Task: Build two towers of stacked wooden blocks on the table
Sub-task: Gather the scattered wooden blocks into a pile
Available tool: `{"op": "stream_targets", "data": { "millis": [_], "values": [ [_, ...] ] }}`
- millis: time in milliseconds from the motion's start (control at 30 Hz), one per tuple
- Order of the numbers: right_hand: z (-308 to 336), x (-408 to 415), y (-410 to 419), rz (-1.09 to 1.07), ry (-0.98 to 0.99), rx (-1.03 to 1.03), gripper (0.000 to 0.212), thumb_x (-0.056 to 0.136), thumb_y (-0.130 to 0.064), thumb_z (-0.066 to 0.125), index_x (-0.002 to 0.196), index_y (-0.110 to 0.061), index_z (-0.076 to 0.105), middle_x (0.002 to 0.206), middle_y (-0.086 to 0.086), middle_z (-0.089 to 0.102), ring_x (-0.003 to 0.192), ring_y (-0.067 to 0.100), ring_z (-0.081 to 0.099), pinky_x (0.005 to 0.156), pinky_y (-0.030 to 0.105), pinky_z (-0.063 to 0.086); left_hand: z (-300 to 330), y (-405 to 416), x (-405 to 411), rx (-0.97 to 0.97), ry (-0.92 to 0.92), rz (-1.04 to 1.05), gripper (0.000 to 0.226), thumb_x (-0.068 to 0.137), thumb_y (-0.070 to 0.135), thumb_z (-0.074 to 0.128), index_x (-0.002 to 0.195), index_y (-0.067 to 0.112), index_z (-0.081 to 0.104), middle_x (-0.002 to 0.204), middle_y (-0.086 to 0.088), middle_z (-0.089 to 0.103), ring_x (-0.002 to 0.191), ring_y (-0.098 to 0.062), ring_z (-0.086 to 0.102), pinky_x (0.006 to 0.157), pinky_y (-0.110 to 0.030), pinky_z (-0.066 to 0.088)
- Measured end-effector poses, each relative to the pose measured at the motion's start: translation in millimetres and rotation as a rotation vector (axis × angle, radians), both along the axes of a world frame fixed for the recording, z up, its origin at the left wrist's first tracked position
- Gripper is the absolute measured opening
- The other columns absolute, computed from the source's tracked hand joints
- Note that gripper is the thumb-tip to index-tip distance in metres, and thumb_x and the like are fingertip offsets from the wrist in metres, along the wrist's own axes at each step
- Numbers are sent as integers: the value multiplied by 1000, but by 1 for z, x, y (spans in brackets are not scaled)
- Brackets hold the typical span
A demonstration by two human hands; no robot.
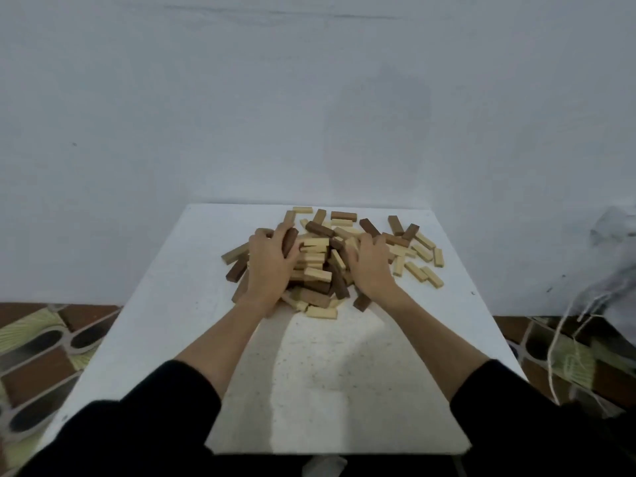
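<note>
Wooden blocks [320, 259]: one loose heap on the far half of my desk [172, 304], light and dark pieces mixed, no tower begun. The heap lies between my two hands, with strays fanned out to the right toward the desk's far right corner.

Left hand [268, 266] on the heap's left flank; my fingers [275, 235] curl round a dark block [289, 242] that stands nearly upright, long axis pointing away from me. Right hand [370, 266] lies on the heap's right flank, fingers bent down into the blocks; I cannot tell whether they grip any piece.

Judgement: the left hand is the nearer to lifting a block, the bare desk in front of the heap looks the likely building ground.

Blocks look alike in shape: short bars, pale pine or brown, lying at every angle, some stacked on others.
</note>
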State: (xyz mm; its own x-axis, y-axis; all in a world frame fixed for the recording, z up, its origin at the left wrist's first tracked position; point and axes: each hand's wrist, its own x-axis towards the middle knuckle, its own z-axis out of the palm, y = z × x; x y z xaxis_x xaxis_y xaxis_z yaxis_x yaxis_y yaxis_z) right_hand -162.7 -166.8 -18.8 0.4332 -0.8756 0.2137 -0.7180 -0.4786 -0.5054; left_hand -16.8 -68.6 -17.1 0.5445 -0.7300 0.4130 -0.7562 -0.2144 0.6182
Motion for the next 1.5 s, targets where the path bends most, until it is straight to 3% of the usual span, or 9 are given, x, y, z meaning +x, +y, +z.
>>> {"op": "stream_targets", "data": {
  "millis": [167, 300, 433, 567, 733, 833, 1100, 1300, 1500],
  "values": [
    [0, 35, -3, 39, -65, 108, 37, 101, -27, 34, 125, -1, 43, 121, 20, 40, 110, 35, 41, 92, 37, 34, -17, 12, 60, -1, 137, 164, 31, 89, 17, 59, 119, 10, 58, 88, -22, 55, 86, -35, 53, 75, -38, 44],
    [-7, 45, -4, 89, -39, 141, 36, 100, -30, 38, 122, -2, 45, 123, 19, 38, 116, 35, 37, 101, 44, 31, -45, 20, 74, 130, 248, 116, 39, 87, 44, 57, 119, 22, 57, 106, -15, 62, 101, -34, 51, 84, -28, 32],
    [-10, 47, -5, 81, -43, 127, 36, 99, -30, 40, 124, -5, 48, 137, 17, 35, 128, 33, 28, 105, 43, 26, -52, 25, 71, 97, 276, 88, 36, 90, 37, 59, 122, 20, 56, 120, -6, 60, 112, -29, 49, 94, -30, 34],
    [-21, 45, -13, 51, 28, 36, 34, 97, -32, 40, 118, -10, 55, 135, 11, 45, 123, 30, 35, 100, 39, 28, -50, 27, 65, 61, 319, 141, 30, 91, 24, 58, 118, 13, 53, 117, -11, 56, 113, -31, 47, 91, -35, 35],
    [-8, 39, -22, -13, 0, -15, 32, 98, -27, 39, 118, -11, 59, 120, 13, 52, 114, 30, 41, 91, 35, 33, -35, 24, 68, 152, 270, 238, 49, 95, 31, 52, 135, 6, 41, 138, -16, 39, 128, -33, 31, 101, -44, 30],
    [7, 35, -40, -26, -52, 8, 28, 96, -21, 43, 115, -8, 60, 120, 16, 51, 113, 31, 40, 90, 35, 32, -19, 15, 75, 120, 224, 241, 49, 94, 32, 53, 135, 7, 43, 138, -15, 39, 128, -31, 30, 101, -42, 28],
    [14, 45, -109, 176, 79, 103, 35, 84, 5, 46, 115, -7, 58, 122, 13, 47, 114, 31, 42, 91, 35, 42, -1, -50, 99, 227, 199, -55, 39, 96, 13, 48, 135, 7, 43, 138, -14, 36, 130, -28, 27, 103, -33, 29],
    [2, 75, -151, 360, 349, 60, 59, 83, 15, 37, 132, -17, 47, 134, 9, 35, 119, 30, 32, 94, 33, 38, -5, -116, 119, 498, 69, -263, 55, 86, -10, 45, 137, 10, 42, 143, -10, 33, 130, -31, 30, 106, -37, 30],
    [-10, 105, -174, 547, 500, 57, 66, 81, 15, 39, 130, -28, 51, 142, 5, 29, 124, 29, 28, 94, 37, 39, -21, -162, 127, 648, -183, -490, 55, 80, -13, 49, 125, 18, 58, 146, -5, 36, 129, -31, 31, 103, -46, 34]
  ]
}}
